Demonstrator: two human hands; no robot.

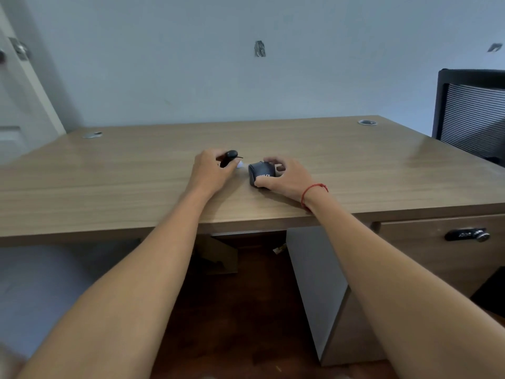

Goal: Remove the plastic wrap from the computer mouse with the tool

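A dark computer mouse (261, 173) in shiny plastic wrap lies near the middle of the wooden desk (136, 181). My right hand (284, 177) grips it from the right, thumb on its near side and fingers over its far edge. Just left of it, my left hand (211, 170) is closed around a small black tool (229, 157) with a rounded top. A thin tip sticks out to the right of the tool, and something small and white shows at my fingertips. The tool and the mouse are a short gap apart.
A black mesh chair (472, 113) stands at the desk's far right. Round cable grommets sit at the back left (92, 134) and back right (367, 122). A locked drawer (442, 242) hangs under the right side. A door is at the far left.
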